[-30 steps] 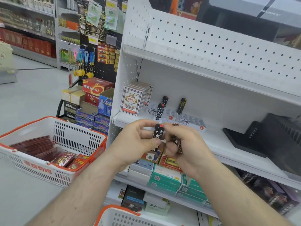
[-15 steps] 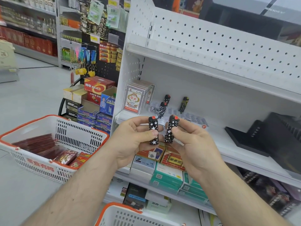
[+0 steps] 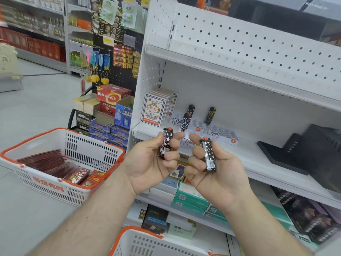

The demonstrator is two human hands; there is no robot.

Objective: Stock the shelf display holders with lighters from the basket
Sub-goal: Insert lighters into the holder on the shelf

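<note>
My left hand grips a black lighter with white stars, upright, red button on top. My right hand holds a black lighter with white diamonds, also upright. Both hands hover in front of the middle shelf. Behind them on that shelf lie clear display holders with three black patterned lighters standing in their slots. Only the orange rim of a white basket shows at the bottom edge; its contents are hidden.
A second white and orange basket with red packets sits on the floor at left. Card packs stand left of the holders, black boxes at right. Boxed goods fill the lower shelves; stacked cartons stand beside the shelf unit.
My hands have drawn apart: the two lighters were together between my fingers, now each hand holds its own, raised slightly toward the shelf.
</note>
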